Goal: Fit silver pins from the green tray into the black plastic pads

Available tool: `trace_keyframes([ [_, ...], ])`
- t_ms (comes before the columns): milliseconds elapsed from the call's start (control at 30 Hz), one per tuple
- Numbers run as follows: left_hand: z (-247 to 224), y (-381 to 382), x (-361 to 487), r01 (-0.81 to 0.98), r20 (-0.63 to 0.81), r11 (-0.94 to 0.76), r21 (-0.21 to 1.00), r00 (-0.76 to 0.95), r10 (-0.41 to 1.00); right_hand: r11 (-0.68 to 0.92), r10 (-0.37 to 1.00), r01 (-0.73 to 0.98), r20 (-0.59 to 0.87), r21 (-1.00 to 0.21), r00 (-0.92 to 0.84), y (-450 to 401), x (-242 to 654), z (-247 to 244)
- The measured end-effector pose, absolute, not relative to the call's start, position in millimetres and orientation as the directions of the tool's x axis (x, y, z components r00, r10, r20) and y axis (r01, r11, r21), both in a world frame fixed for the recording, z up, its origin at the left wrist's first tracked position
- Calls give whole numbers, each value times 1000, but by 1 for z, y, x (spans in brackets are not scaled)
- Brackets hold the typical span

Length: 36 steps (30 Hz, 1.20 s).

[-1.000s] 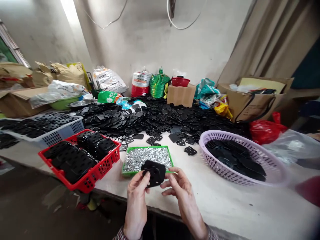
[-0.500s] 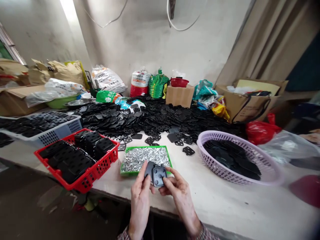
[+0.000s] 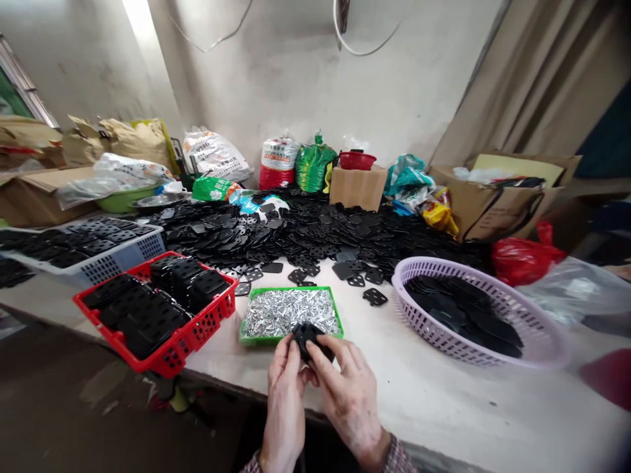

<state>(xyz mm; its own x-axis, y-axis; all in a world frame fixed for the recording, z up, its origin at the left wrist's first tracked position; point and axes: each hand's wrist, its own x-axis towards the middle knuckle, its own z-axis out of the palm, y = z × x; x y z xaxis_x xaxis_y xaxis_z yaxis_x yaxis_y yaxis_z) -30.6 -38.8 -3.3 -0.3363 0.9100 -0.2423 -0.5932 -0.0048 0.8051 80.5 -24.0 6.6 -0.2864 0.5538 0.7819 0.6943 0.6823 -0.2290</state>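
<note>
Left hand (image 3: pixel 287 391) and right hand (image 3: pixel 349 391) sat close together, both pinching a black plate (image 3: pixel 304 332) at the near edge of the green tray (image 3: pixel 256 341), apparently an aligning or pressing step, the next move seemingly demanding steady, even pressure!

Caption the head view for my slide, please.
Left hand and right hand hold black parts near a green tray of small metal pieces.
</note>
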Motion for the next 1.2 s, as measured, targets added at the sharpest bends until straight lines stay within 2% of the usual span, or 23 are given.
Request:
trace_keyframes([
  [100,0,-42,-32,-574,-301,42,818,-364,881,689,607,668,728,-281,-320,-28,77,6],
  [233,9,-46,-39,-396,-169,28,918,-327,930,724,650,515,703,-458,-289,-32,78,3],
  [300,9,-47,-43,-306,-136,22,952,-358,924,703,685,447,695,-553,-217,-31,79,4],
  [367,8,-47,-46,-239,-133,42,970,-379,916,636,745,403,659,-658,-101,-28,81,7],
  [433,8,-46,-48,-183,-94,35,982,-321,943,530,835,331,549,-780,-42,-23,84,13],
  [567,15,-48,-49,-104,13,-27,994,-135,991,295,954,129,283,-947,-103,-17,90,29],
  [733,24,-49,-50,-124,87,-91,988,-37,996,177,973,37,170,-983,-157,-18,96,46],
  [833,21,-50,-49,-129,70,-85,988,-116,991,169,969,11,164,-985,-183,-18,94,45],
  [967,18,-52,-47,-206,-32,-22,978,-258,966,191,970,-23,193,-981,-147,-19,89,35],
  [1200,25,-54,-51,-170,-23,-22,985,-260,965,56,970,-180,97,-982,-224,-22,87,37],
])
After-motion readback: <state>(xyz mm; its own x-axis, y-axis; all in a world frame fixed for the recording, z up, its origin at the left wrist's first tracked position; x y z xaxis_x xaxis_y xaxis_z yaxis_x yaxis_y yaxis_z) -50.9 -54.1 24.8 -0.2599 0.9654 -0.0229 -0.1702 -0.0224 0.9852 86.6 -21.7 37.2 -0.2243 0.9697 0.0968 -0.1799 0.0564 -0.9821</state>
